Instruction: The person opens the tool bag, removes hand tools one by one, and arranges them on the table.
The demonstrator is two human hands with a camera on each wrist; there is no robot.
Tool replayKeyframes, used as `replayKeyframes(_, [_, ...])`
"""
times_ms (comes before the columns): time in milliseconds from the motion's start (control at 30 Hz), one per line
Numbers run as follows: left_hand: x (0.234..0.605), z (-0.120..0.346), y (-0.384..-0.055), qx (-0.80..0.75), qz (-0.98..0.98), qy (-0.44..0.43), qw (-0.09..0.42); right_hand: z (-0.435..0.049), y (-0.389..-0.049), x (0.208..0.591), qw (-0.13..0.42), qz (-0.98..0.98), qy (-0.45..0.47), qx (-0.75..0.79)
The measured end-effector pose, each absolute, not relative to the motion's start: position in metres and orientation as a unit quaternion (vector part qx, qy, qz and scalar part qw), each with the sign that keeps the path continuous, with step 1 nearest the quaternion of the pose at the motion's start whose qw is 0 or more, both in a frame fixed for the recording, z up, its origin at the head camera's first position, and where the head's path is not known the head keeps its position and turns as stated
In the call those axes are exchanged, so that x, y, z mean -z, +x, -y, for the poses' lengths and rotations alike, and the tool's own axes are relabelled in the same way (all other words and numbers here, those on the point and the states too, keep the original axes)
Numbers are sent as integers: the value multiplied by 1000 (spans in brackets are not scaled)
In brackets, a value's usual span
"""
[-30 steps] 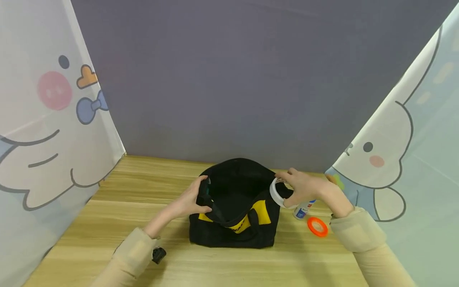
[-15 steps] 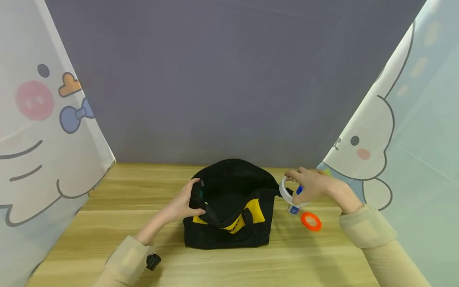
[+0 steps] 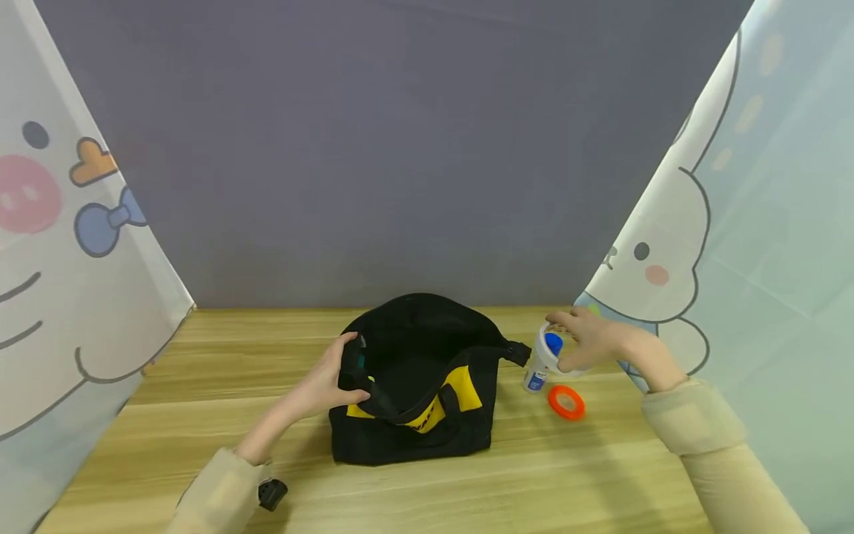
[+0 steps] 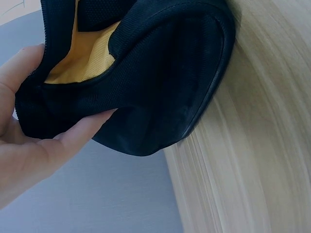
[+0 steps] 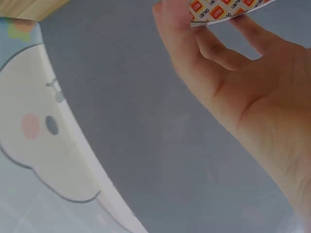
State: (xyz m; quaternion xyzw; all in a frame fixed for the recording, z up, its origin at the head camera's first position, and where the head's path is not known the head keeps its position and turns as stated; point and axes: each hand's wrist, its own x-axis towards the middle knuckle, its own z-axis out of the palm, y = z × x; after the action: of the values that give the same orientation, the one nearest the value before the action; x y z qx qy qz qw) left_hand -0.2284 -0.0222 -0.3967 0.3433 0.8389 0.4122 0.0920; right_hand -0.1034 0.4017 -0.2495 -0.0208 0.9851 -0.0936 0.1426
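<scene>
A black and yellow zip bag [image 3: 373, 443] stands on the table with its top gaping. My left hand [image 3: 319, 387] grips the left end of its rim, thumb and fingers on either side of the fabric; the left wrist view shows this hold on the bag [image 4: 160, 82] closely. In my right hand [image 3: 595, 343] is a white roll of tape [image 3: 543, 351], held in the air right of the bag. The roll's inner core [image 5: 221, 9] has an orange and white print. Through the ring shows the blue cap [image 3: 553, 343] of a small white bottle [image 3: 535, 380] standing behind it.
A flat orange ring [image 3: 575, 412] lies on the table right of the bag. A small black object [image 3: 272, 494] shows beside the left sleeve. The grey backdrop [image 3: 400, 163] rises behind the table [image 3: 400, 500], and printed cloths hang at both sides.
My right hand has carried the tape roll rightward, away from the bag's mouth and over the bottle. My left hand keeps its grip on the rim. The head view has shifted slightly.
</scene>
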Motion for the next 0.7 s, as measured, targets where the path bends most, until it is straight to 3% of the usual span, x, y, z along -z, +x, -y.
replayKeyframes(400, [395, 45, -225, -394, -858, 324, 61, -415, -115, 251, 150, -985, -17, 79])
replayKeyframes(700, [394, 46, -225, -395, -859, 319, 67, -428, -114, 257, 160, -984, -4, 80])
